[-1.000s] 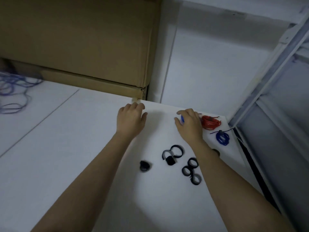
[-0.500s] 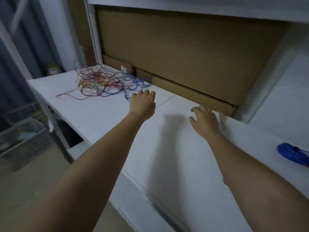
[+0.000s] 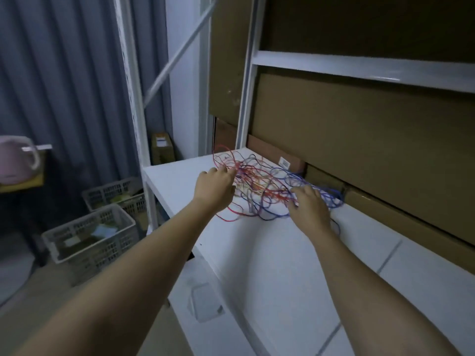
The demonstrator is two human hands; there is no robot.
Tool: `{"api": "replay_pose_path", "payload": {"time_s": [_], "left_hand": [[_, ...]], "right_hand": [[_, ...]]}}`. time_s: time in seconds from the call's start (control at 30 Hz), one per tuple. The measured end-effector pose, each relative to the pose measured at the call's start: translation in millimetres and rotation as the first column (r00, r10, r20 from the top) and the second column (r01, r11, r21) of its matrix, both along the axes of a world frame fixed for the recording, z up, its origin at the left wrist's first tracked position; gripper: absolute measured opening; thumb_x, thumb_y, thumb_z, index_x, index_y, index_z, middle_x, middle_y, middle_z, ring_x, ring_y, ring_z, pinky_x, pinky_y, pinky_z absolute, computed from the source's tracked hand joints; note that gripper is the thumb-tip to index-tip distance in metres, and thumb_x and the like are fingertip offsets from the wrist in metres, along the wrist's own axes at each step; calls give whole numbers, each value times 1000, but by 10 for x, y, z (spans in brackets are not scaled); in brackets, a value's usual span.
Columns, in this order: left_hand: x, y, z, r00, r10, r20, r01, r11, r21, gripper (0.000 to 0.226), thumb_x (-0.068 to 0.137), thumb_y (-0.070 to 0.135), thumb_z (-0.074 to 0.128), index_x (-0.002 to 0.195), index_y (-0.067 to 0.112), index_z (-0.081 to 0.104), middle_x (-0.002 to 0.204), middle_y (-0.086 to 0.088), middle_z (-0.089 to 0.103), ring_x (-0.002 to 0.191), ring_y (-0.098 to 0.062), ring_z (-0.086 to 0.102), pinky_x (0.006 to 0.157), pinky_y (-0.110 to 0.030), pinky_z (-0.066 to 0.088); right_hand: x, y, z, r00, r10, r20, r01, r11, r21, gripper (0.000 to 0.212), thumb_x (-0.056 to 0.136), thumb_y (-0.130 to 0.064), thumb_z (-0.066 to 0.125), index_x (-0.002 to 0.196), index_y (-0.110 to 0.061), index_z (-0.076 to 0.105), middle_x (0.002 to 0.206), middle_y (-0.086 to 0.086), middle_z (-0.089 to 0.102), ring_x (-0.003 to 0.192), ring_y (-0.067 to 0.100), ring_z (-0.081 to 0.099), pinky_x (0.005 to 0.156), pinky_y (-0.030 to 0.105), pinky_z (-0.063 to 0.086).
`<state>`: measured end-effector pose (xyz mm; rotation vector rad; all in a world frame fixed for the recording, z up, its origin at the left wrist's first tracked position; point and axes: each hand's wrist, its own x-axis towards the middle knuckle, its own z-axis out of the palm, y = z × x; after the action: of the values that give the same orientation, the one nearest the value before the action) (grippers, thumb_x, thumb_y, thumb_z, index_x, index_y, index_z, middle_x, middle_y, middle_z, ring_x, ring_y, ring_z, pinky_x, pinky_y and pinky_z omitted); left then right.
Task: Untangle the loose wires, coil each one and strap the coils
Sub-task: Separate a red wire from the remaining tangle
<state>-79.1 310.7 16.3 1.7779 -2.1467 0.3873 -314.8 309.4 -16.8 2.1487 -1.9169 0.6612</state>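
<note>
Since the wires (image 3: 259,186) are light and limp, grip single strands; both hands' finger positions apparently blurred, undeterminable.

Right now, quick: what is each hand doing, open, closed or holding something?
Left hand: at the tangled wires, fingers hidden; grip cannot be told.
Right hand: on the tangle, fingers curled; grip cannot be told.

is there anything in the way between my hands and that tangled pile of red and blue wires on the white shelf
Nothing visible. The left hand is already at the left edge of the tangled pile of red and blue wires, and the right hand lies at its right side, on the white shelf. Whether either hand grips a strand cannot be told.
</note>
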Motion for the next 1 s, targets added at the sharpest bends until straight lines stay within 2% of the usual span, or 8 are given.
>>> {"api": "replay_pose_path", "payload": {"time_s": [0.33,0.5,0.6,0.7,0.77,0.8,0.9,1.0], "left_hand": [[1039,-1454,-177,998,1,-71,3,999,48,33,96,32,52,125,15,51,120,-8,60,104,-30,58,82,-39,50],[1402,-2355,-163,998,-59,-31,59,998,-6,32,97,30,50,126,17,48,118,-7,58,102,-28,57,81,-38,49],[1540,-2916,-32,996,-91,-13,91,996,18,29,97,23,49,125,15,47,118,-8,57,104,-29,55,84,-39,48],[1562,-3367,63,990,-141,11,141,990,8,27,97,22,48,123,14,49,115,-8,57,103,-28,56,83,-40,49],[1538,-3602,57,980,-200,-10,200,980,-12,21,97,24,46,115,13,50,106,-7,57,96,-28,56,74,-38,49],[1513,-3705,49,972,-233,-11,233,972,-17,19,97,25,46,111,13,50,103,-7,56,94,-29,56,69,-37,46],[1358,-3966,34,939,-341,-35,342,938,50,34,97,38,48,118,12,50,109,-9,56,99,-31,54,67,-34,40],[1149,-4165,92,851,-475,-223,516,833,199,47,98,45,46,131,12,48,124,-11,56,112,-32,52,85,-39,45]], "right_hand": [[1145,-1485,161,997,68,-21,-68,997,-23,34,92,-18,53,125,-11,57,121,11,52,115,30,44,86,41,42],[1588,-2594,188,988,57,140,-43,994,-104,32,92,-14,53,123,-9,59,119,13,53,115,31,44,90,40,42],[1722,-3264,198,989,-5,145,-4,998,62,38,94,-17,52,131,-11,53,127,14,48,118,31,43,95,39,42],[1712,-3763,147,993,-90,79,46,895,445,47,91,-28,58,134,-10,51,135,13,47,117,28,50,94,34,44],[1698,-3927,70,990,-116,82,44,798,601,37,91,-31,61,112,-1,64,109,13,64,89,22,58,76,27,45],[1703,-3971,48,972,-137,191,-10,788,616,33,91,-29,61,98,2,68,91,13,66,76,20,57,69,27,43],[1694,-4002,118,828,-105,551,-165,893,418,26,95,-22,58,80,-3,67,73,12,60,68,22,54,64,33,43],[1677,-3879,357,803,71,592,-165,981,106,21,94,-22,56,78,-13,66,74,6,61,68,14,55,67,33,45]]}}
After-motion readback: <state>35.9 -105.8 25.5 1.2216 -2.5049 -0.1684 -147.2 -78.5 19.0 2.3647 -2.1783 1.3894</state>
